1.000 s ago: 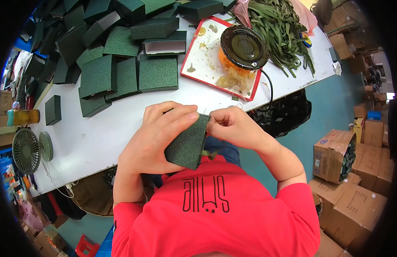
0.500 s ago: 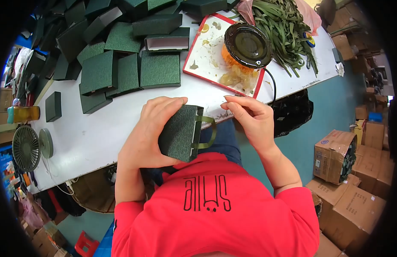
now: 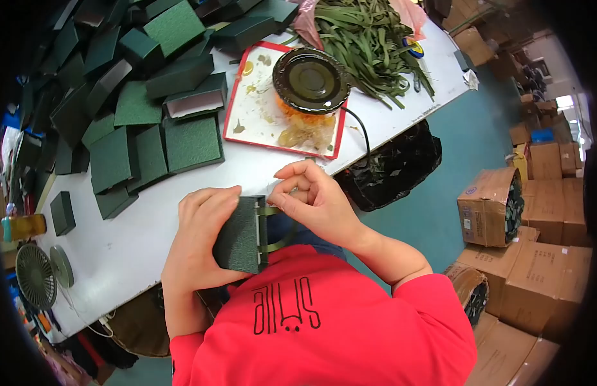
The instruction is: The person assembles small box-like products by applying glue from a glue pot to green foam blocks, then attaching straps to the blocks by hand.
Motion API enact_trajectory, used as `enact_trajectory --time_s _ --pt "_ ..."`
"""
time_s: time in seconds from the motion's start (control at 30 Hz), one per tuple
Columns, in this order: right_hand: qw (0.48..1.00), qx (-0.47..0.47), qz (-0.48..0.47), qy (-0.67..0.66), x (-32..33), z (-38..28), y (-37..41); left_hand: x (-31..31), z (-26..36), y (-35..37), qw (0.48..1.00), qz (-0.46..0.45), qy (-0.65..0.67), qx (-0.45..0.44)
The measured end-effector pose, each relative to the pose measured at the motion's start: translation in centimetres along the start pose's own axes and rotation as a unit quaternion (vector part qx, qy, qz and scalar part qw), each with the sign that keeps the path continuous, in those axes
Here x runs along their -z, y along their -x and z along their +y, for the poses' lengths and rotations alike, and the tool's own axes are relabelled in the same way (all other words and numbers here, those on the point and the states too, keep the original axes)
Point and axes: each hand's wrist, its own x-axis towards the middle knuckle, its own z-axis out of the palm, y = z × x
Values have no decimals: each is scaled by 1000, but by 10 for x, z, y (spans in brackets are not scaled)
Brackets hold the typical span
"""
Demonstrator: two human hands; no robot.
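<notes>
My left hand [image 3: 198, 238] grips a dark green textured box [image 3: 237, 237] from its left side, in front of my red shirt. A green ribbon loop [image 3: 287, 235] sticks out from the right side of the box. Close to the loop's upper end is my right hand [image 3: 305, 196], its thumb and index finger bent toward each other by the box edge. Whether anything is between those fingertips is too small to tell.
Many green boxes [image 3: 137, 161] pile up at the table's left. A red-edged white board [image 3: 247, 109] carries a round black pot [image 3: 311, 80]. Green ribbons [image 3: 369, 45] lie behind it. Fans [image 3: 36, 276] stand at far left, cartons [image 3: 549, 257] at right.
My right hand has come in from the right to the box and ribbon loop. The camera view has shifted and turned; my left hand still holds the box.
</notes>
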Motion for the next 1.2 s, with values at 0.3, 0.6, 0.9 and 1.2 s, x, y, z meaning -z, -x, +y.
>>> enact_trajectory --time_s 0.3,0.6,0.9,1.2 --pt "973 -64 -97 200 7 0 0 -8 11 -8 995 -47 -82 -46" --pt "956 91 113 256 69 -35 -7 6 3 15 968 14 -199 155" --pt "815 241 308 428 163 -46 -118 40 -9 50 911 89 -166 366" --pt "771 304 320 459 178 -53 -131 56 -24 73 916 206 -77 336"
